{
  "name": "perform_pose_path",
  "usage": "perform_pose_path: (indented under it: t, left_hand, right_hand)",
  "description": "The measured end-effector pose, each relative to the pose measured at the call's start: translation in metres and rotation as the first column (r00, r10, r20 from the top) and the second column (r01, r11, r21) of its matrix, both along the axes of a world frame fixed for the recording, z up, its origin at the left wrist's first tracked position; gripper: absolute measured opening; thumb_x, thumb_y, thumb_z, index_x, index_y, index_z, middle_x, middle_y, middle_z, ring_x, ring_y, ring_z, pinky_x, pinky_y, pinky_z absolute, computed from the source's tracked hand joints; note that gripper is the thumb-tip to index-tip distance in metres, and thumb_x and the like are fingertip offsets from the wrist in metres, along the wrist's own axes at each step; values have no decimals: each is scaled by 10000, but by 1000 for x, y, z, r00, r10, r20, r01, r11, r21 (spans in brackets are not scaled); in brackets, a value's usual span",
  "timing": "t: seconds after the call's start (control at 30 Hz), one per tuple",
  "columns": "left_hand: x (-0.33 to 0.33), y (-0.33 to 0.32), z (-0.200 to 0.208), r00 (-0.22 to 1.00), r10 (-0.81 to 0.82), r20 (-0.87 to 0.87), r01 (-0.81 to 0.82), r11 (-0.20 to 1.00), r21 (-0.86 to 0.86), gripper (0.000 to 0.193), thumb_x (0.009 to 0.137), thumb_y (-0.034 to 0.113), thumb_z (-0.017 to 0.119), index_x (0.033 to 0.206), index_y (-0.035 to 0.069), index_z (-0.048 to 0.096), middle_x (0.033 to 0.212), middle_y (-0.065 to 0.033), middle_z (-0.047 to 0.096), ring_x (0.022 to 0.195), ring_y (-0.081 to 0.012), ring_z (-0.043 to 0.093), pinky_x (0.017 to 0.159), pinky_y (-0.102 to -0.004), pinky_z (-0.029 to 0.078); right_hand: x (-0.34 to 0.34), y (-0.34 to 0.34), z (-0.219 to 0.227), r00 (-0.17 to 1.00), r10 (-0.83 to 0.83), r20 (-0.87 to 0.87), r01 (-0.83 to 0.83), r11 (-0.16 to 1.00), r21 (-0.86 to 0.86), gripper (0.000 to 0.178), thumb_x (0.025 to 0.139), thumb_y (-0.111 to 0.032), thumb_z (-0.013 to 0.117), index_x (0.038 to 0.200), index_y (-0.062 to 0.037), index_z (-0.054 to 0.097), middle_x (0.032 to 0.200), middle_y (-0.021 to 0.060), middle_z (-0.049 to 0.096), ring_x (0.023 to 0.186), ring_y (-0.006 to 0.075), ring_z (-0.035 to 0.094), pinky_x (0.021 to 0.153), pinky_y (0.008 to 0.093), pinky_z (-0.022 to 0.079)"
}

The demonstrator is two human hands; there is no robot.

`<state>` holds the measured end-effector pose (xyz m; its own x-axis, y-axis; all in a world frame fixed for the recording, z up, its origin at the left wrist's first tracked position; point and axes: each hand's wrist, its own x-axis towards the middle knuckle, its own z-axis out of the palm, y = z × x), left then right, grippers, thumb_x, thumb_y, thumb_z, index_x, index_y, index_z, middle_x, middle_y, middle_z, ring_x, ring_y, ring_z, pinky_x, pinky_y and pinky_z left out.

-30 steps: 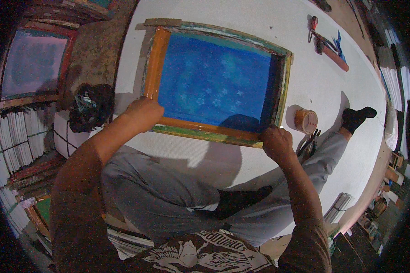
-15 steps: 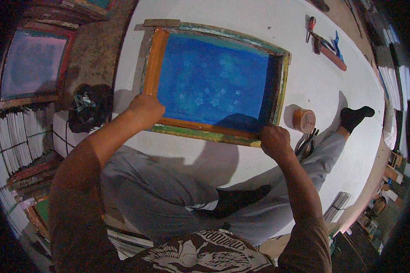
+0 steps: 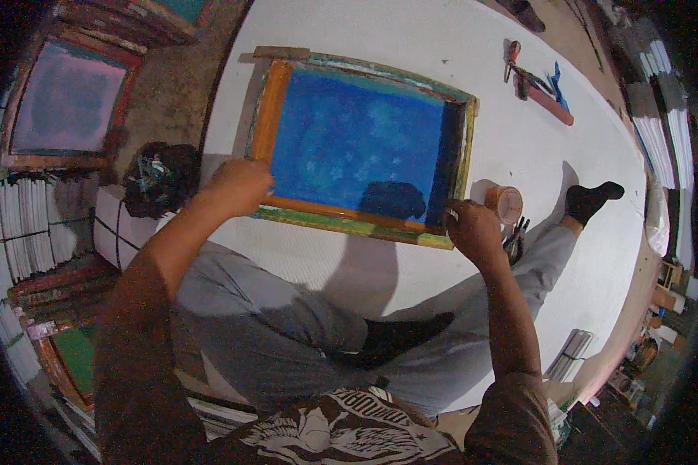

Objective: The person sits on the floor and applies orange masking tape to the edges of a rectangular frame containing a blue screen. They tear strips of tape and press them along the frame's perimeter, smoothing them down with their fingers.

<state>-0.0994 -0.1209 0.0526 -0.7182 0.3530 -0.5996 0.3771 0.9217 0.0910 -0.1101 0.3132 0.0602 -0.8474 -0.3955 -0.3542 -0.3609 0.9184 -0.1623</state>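
Note:
A wooden screen-printing frame [image 3: 461, 170] with worn green and yellow paint lies on the white surface. Its blue mesh [image 3: 341, 124] shows small pale star shapes. Brown packing tape [image 3: 271, 108] covers the inner left border, and another strip follows the near border. At the near left corner my left hand [image 3: 240, 186] is closed over the taped edge. My right hand [image 3: 475, 231] has its fingers bent and pressed together at the near right corner; the fingertips are partly hidden. A roll of brown tape [image 3: 506, 205] stands just right of the frame.
Beyond the roll are dark-handled scissors [image 3: 514, 244] by my leg. A squeegee-like bar [image 3: 547, 105] and a red-handled tool [image 3: 512, 58] lie far right. A black plastic bag [image 3: 159, 178], stacked paper [image 3: 35, 229] and another screen [image 3: 70, 97] are on the left. My socked foot [image 3: 589, 200] rests right.
The whole view has shifted slightly. My right hand has moved a little outward around the frame's near right corner, while my left hand stays at the left corner.

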Motion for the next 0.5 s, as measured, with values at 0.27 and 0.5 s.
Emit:
perform_pose_path:
  t: [0.27, 0.5]
  left_hand:
    - [63, 20, -33, 980, 40, -193, 51, 893, 447, 640, 769, 395, 809, 1264, 61, 578, 1194, -143, 621, 1129, -341, 601, 952, -473, 487]
    - [71, 22, -55, 983, 72, -169, -17, 952, 307, 506, 794, 313, 794, 1176, 30, 622, 1114, -141, 630, 1117, -343, 610, 970, -469, 490]
  right_hand:
    - [47, -32, -21, 995, 96, 30, -80, 940, -331, 558, 776, -300, 827, 1217, -16, 639, 1212, 199, 651, 1150, 357, 615, 931, 444, 538]
    - [52, -22, -58, 998, 66, -17, -67, 921, -384, 406, 761, -172, 782, 1146, -112, 672, 1017, 146, 654, 1039, 381, 628, 844, 477, 545]
